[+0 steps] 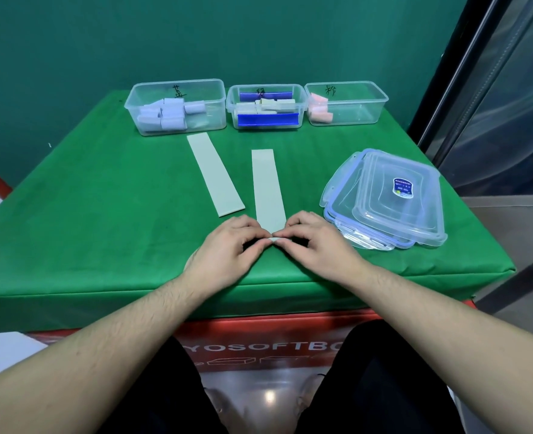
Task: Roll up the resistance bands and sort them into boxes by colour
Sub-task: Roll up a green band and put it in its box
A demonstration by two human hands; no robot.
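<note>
Fingertips of our left hand (230, 245) and right hand (312, 241) pinch the pale green band (268, 189) by its near end, close to the table's (102, 230) front edge.

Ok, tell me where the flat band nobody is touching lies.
The spare band lies flat at table centre, left of the band being rolled, just before the left box.

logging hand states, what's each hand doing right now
Left hand: pinching the near end of the pale green band.
Right hand: pinching the same end.

stacked clear lids (393, 202), green tablecloth (102, 220), red crate (258, 343)
</note>
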